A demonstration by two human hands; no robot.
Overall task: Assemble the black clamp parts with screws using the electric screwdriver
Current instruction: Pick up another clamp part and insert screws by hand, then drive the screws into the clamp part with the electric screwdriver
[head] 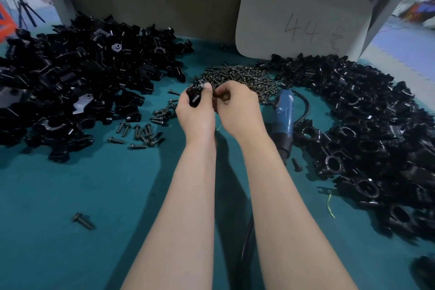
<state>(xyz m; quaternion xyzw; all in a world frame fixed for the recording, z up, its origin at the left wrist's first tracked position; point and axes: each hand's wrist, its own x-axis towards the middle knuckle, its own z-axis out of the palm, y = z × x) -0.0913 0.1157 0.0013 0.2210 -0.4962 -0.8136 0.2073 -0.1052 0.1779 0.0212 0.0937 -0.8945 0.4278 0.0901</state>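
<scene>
My left hand (pixel 195 110) grips a black clamp part (pixel 195 94) above the green table, thumb on its top. My right hand (pixel 237 108) is right beside it with fingers curled, pinching something small and dark at the clamp's side; it looks like a screw, mostly hidden. The blue electric screwdriver (pixel 283 115) lies on the table just right of my right hand, its cord trailing toward me. A heap of screws (pixel 242 76) sits directly behind my hands.
A large pile of loose black clamp parts (pixel 77 77) fills the left. Another pile of black clamps (pixel 367 125) curves along the right. Scattered screws (pixel 141 132) lie left of my hands, one single screw (pixel 82 220) nearer. A white card marked 44 (pixel 303 21) leans at the back.
</scene>
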